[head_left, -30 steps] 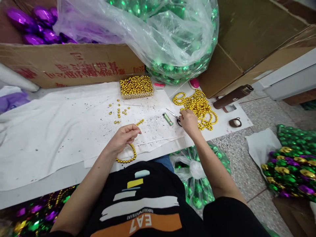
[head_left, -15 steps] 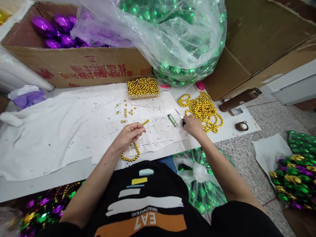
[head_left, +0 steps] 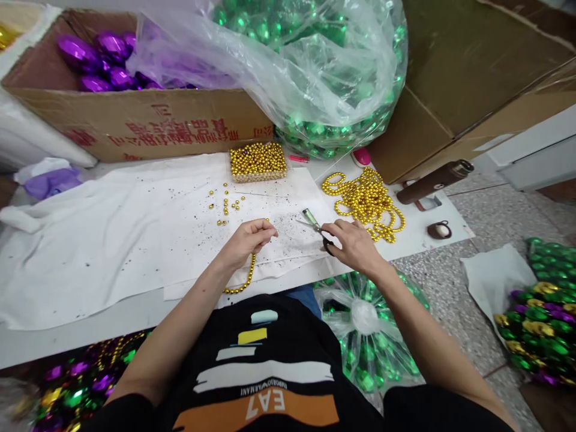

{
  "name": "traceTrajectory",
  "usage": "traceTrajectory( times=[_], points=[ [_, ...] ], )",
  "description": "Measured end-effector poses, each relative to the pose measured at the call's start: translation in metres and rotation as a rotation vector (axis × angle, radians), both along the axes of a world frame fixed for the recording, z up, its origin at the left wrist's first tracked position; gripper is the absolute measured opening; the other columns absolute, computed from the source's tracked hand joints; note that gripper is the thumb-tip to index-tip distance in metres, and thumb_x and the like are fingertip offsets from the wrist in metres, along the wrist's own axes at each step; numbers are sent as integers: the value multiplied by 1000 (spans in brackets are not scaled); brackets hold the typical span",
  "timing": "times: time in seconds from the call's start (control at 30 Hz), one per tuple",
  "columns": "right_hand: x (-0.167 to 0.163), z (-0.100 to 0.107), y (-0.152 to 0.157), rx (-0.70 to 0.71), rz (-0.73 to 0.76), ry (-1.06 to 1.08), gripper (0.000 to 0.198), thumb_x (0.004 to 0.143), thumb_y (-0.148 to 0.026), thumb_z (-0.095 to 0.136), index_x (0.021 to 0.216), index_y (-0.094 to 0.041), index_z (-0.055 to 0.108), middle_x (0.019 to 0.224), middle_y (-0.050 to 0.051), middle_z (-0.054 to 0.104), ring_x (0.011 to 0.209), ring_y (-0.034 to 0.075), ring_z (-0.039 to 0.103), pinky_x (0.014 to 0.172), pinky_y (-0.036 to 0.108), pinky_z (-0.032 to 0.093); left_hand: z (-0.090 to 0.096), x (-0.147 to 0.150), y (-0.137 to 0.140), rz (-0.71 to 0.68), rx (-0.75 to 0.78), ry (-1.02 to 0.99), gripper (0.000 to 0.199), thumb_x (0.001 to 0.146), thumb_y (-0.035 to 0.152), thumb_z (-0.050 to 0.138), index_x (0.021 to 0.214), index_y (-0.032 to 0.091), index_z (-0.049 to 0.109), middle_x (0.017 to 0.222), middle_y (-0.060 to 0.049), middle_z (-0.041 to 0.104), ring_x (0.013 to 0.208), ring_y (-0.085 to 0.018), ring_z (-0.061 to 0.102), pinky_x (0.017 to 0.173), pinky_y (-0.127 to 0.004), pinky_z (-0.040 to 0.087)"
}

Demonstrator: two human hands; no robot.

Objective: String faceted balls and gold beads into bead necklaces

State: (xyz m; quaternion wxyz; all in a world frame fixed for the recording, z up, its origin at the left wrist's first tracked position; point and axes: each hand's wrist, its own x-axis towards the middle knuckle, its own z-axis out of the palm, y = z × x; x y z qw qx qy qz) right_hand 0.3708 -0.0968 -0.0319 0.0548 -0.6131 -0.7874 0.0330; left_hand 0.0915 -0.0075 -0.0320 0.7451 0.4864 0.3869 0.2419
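Observation:
Pinched in my left hand is a gold bead string, its lower part curving down toward the table's front edge. My right hand grips small black-handled scissors by the handles, with the blades pointing left toward my left hand. A green lighter lies beside the blades and is partly covered by them. A heap of gold bead strands lies just beyond my right hand. Several loose gold beads are scattered past my left hand, and a thin needle-like rod rests near them.
A clear box of gold beads stands at the back of the white cloth. Behind it are a cardboard box and a plastic bag of green beads. A brown flask lies at the right, near a small round cup.
My right hand has lifted the scissors off the table and brought them left, over the lighter. My left hand has shifted slightly right with the bead string.

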Motion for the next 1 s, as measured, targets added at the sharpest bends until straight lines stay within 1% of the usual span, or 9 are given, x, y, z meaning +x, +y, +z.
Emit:
traceTrajectory(
  times=[0.1, 0.2, 0.27, 0.4, 0.5, 0.73, 0.87, 0.93, 1.0],
  points=[
    [-9, 6, 0, -24, 64, -138, 28, 90, -30, 61, 115, -19, 63, 94, 9, 65, 84, 23, 56, 78, 34, 27, 2, 9, -2, -15, 3, -5, 22, 74, 36, 73, 75, 15, 65, 56, 6, 41, 45, -3, 25, 43, -20, 13],
    [-16, 6, 2, -22, 101, -191, 26, 89, -30, 63, 113, -21, 64, 94, 8, 64, 79, 22, 53, 76, 34, 25, 2, 14, -4, -38, 3, -5, 23, 75, 36, 73, 77, 15, 65, 56, 7, 41, 44, -3, 24, 43, -20, 13],
    [-21, 2, 4, -1, 105, -201, 25, 90, -31, 62, 113, -21, 65, 94, 9, 64, 80, 22, 52, 75, 34, 23, 2, 15, -6, -60, 7, 0, 23, 76, 37, 72, 78, 15, 65, 56, 7, 40, 44, -3, 24, 43, -19, 13],
    [-29, -7, 6, 52, 85, -179, 23, 91, -30, 60, 111, -20, 64, 97, 11, 63, 86, 24, 50, 73, 34, 22, 3, 14, -11, -94, 17, 25, 24, 78, 38, 71, 80, 15, 65, 54, 8, 37, 45, -4, 25, 43, -19, 15],
    [-31, -13, 4, 76, 70, -161, 22, 90, -31, 61, 109, -19, 65, 97, 12, 64, 87, 25, 50, 72, 34, 23, 3, 11, -14, -108, 26, 39, 24, 80, 39, 70, 81, 15, 65, 54, 8, 36, 46, -4, 26, 43, -18, 16],
    [-30, -14, 0, 101, 49, -155, 20, 92, -29, 60, 108, -19, 65, 92, 11, 64, 85, 24, 50, 71, 33, 26, 1, 8, -16, -122, 29, 29, 24, 82, 39, 70, 81, 16, 65, 55, 7, 38, 48, -5, 28, 44, -18, 18],
    [-36, -15, 1, 92, 45, -165, 18, 93, -24, 54, 106, -19, 65, 90, 9, 64, 81, 22, 51, 68, 33, 26, 1, 7, -19, -133, 27, 27, 24, 83, 39, 70, 81, 16, 65, 56, 7, 38, 48, -4, 28, 45, -18, 19],
    [-36, -16, 0, 74, 8, -163, 19, 95, -22, 51, 106, -19, 66, 89, 9, 64, 78, 21, 51, 66, 32, 26, 1, 3, -20, -142, 36, 34, 24, 84, 39, 70, 81, 16, 65, 56, 7, 38, 49, -5, 28, 46, -18, 20],
    [-28, -17, -3, 56, -60, -163, 21, 95, -23, 50, 107, -19, 67, 88, 9, 64, 75, 20, 52, 64, 32, 26, -1, -2, -20, -130, 43, 43, 23, 83, 39, 70, 81, 16, 65, 56, 7, 38, 49, -5, 28, 46, -18, 20]
  ],
)
